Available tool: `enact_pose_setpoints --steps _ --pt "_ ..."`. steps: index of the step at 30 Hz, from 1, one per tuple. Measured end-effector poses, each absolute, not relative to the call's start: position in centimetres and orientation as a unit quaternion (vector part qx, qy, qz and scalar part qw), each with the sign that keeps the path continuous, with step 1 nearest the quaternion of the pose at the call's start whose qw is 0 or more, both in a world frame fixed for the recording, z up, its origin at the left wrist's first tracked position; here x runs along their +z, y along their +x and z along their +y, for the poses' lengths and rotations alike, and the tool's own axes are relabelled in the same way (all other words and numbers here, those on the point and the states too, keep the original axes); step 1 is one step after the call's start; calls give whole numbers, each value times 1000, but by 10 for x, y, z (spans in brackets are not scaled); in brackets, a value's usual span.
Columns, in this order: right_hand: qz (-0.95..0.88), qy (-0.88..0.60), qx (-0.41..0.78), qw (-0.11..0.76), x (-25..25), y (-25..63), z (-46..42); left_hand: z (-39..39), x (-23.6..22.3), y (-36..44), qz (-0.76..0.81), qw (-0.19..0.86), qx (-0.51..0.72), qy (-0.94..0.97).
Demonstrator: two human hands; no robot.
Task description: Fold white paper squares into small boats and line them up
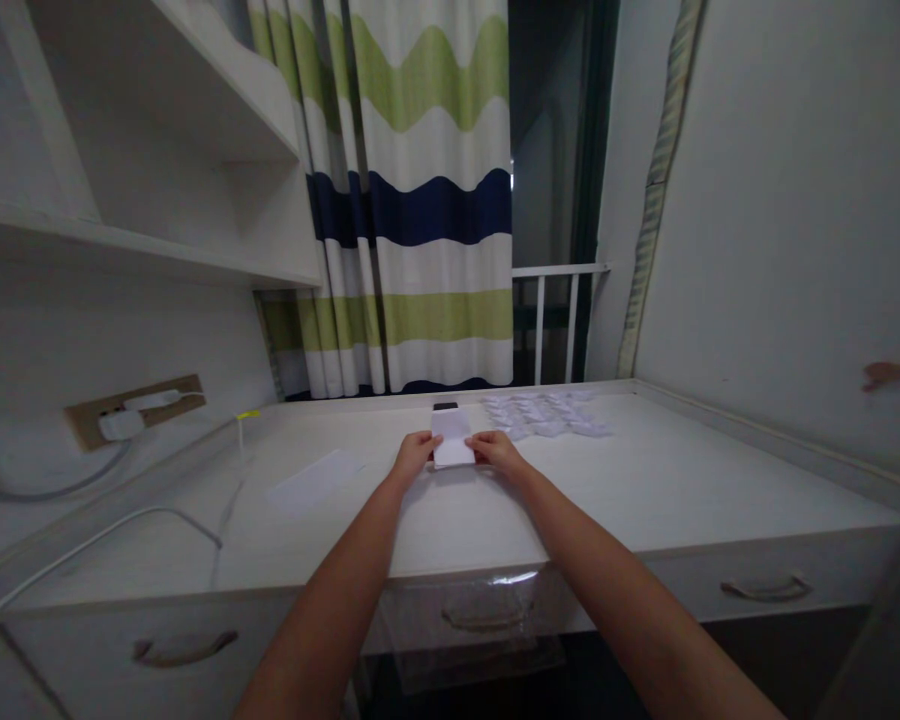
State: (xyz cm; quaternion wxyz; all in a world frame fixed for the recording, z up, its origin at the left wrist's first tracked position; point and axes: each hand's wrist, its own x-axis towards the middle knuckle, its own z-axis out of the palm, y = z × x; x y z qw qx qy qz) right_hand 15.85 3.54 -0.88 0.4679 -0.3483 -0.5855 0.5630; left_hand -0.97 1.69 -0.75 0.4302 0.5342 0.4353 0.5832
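Observation:
Over the middle of the white desk, my left hand (418, 452) and my right hand (497, 451) grip a small white rectangle (454, 442) by its two sides, thumbs on its face. It looks like paper or card; whether it is one piece or a stack I cannot tell. A dark, flat-looking object (445, 406) shows just beyond its top edge, mostly hidden. Several rows of white, twisted-looking small pieces (547, 414) lie behind my right hand. Left of my left hand, a pale flat sheet (316, 479) rests on the desk.
A clear plastic bag (465, 625) hangs from the desk's front edge over a drawer handle. A white cable (150, 512) crosses the desk's left end. Plugs sit in a wall socket (120, 422) beneath an overhanging shelf (142, 245). A striped curtain (442, 210) hangs behind.

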Motion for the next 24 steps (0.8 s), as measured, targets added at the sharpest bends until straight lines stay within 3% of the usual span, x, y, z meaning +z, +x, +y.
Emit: enact_pose_setpoints --steps 24 --pt "-575 -341 588 456 -5 157 30 15 -2 -12 451 351 610 549"
